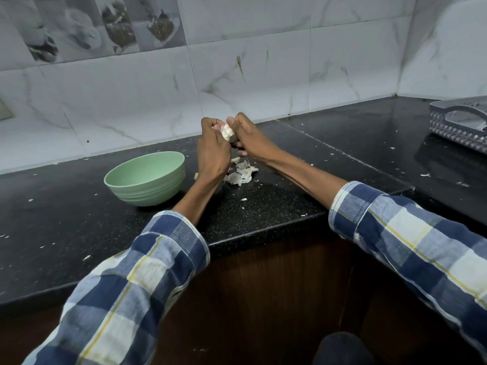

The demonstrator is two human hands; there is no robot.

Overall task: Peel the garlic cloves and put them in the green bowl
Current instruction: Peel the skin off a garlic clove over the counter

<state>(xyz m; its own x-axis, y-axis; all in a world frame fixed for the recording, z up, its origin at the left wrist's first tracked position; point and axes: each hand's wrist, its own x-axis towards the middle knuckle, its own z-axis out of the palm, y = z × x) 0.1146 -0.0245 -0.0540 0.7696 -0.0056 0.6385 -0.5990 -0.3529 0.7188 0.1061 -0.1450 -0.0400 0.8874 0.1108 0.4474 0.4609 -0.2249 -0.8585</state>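
Observation:
A white piece of garlic [227, 133] is pinched between both hands above the black counter. My left hand [213, 148] grips it from the left and my right hand [249, 139] from the right, fingers curled around it. Most of the garlic is hidden by the fingers. A pile of white garlic skins [241, 173] lies on the counter right below the hands. The green bowl [145, 177] stands on the counter to the left of my left hand, and I see nothing inside the visible part.
The black granite counter [263, 206] has small skin flakes scattered over it. A grey plastic basket [459, 125] sits at the far right. A tiled wall [237, 75] runs behind. The counter's front edge drops to a brown cabinet [263, 299].

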